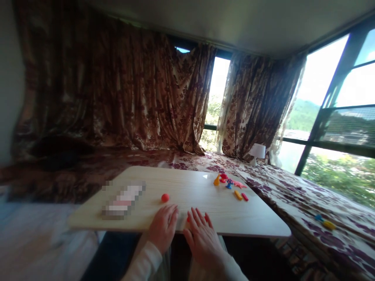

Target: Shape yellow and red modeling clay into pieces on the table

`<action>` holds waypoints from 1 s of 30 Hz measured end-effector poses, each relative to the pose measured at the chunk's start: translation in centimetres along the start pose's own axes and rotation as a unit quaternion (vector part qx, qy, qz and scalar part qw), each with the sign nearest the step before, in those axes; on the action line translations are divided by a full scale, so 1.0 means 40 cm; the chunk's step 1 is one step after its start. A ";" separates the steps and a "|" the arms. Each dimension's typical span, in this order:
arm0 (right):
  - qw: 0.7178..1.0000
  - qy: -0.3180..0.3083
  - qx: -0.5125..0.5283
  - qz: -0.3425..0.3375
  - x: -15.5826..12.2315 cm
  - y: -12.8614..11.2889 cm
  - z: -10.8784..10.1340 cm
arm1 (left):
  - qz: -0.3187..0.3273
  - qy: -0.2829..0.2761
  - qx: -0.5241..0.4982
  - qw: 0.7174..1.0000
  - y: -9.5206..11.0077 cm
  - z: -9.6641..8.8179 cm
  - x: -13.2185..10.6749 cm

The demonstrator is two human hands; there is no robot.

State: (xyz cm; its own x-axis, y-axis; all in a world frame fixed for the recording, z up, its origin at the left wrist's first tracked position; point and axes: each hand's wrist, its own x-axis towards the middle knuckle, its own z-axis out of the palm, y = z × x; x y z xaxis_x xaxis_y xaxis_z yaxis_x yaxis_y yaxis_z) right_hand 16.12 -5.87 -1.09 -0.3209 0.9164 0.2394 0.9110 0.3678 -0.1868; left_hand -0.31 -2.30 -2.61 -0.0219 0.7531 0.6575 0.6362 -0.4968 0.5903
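My left hand (pixel 162 226) and my right hand (pixel 202 232) lie side by side, palms down, on the near edge of a light wooden table (pixel 258 222). The fingers of both are stretched out flat and hold nothing. A small red ball (pixel 165 198) rests on the table just beyond my left fingertips. Something small and red (pixel 188 218) peeks out between the two hands. Farther right lies a cluster of small coloured plastic toys (pixel 230 183), with an orange piece (pixel 238 195) and a red piece (pixel 245 197) beside it.
A blurred-out pinkish object (pixel 123 201) lies on the table's left part. Patterned bedding (pixel 307 199) surrounds the table, with blue and yellow toys (pixel 324 222) on it at right. A white lamp (pixel 257 153) stands by curtains (pixel 117 89) and large windows (pixel 336 117).
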 end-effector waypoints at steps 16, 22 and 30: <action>0.999 0.007 0.031 -0.036 -0.030 0.007 -0.010 | -0.026 0.004 -0.033 0.999 0.003 0.003 0.001; 0.988 -0.012 0.127 -0.082 0.070 0.053 -0.064 | -0.025 0.021 -0.038 0.999 -0.009 -0.017 0.013; 0.941 0.090 0.324 -0.036 0.162 0.111 -0.065 | -0.005 -0.032 -0.011 0.999 0.019 -0.001 0.062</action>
State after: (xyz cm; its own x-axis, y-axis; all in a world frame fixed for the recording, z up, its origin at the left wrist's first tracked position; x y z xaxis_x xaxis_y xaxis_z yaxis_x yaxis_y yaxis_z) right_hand 18.76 1.30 2.11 -0.2728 0.8654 0.4202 0.5204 0.5002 -0.6921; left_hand 0.10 -0.80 -0.51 0.0223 0.7836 0.6209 0.6192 -0.4984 0.6068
